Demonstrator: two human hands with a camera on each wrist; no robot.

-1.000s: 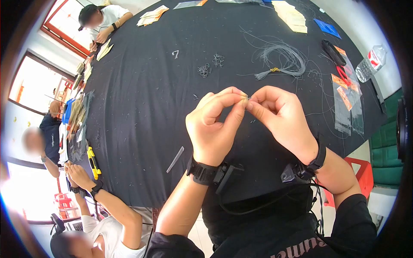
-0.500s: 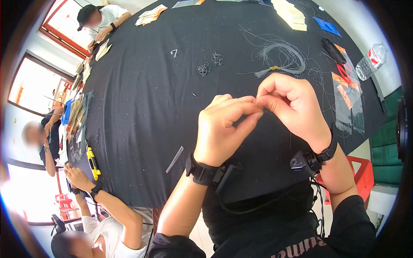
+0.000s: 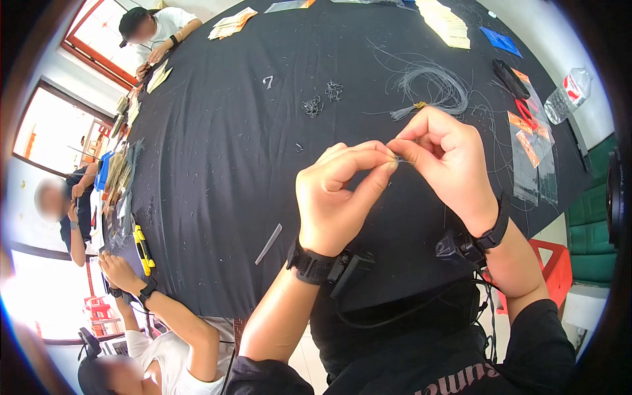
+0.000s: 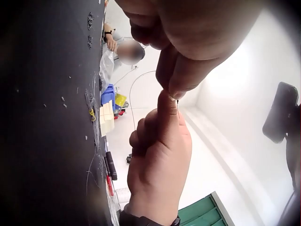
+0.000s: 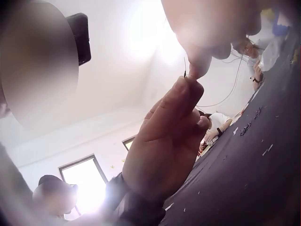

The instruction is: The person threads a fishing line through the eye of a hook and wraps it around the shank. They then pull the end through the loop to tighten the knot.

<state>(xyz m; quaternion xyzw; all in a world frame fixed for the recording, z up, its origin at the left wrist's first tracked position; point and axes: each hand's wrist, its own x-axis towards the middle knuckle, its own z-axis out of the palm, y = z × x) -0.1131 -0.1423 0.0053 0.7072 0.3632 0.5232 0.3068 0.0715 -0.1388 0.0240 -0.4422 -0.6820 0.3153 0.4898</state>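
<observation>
Both hands meet at the fingertips above the black-covered table. My left hand (image 3: 339,197) pinches a tiny fish hook between thumb and forefinger; only its dark end (image 5: 185,74) pokes out in the right wrist view. Opposite it, my right hand (image 3: 451,168) pinches thin clear fishing line (image 4: 131,99), which bows out in a loose loop in the left wrist view. The fingertips hide most of the hook. Beyond the hands lie two small piles of dark hooks (image 3: 312,106) and a coil of fishing line (image 3: 454,95) bound with a yellow tie.
Red-handled scissors (image 3: 525,112), a black case (image 3: 510,80) and clear packets (image 3: 525,174) lie at the right, near a water bottle (image 3: 567,97). A clear strip (image 3: 268,244) and a yellow cutter (image 3: 143,250) lie leftward. Other people sit around the table's left side.
Both hands moved to the right together, then shifted slightly back left. Their fingertips stay close together, and a short strand now shows between them.
</observation>
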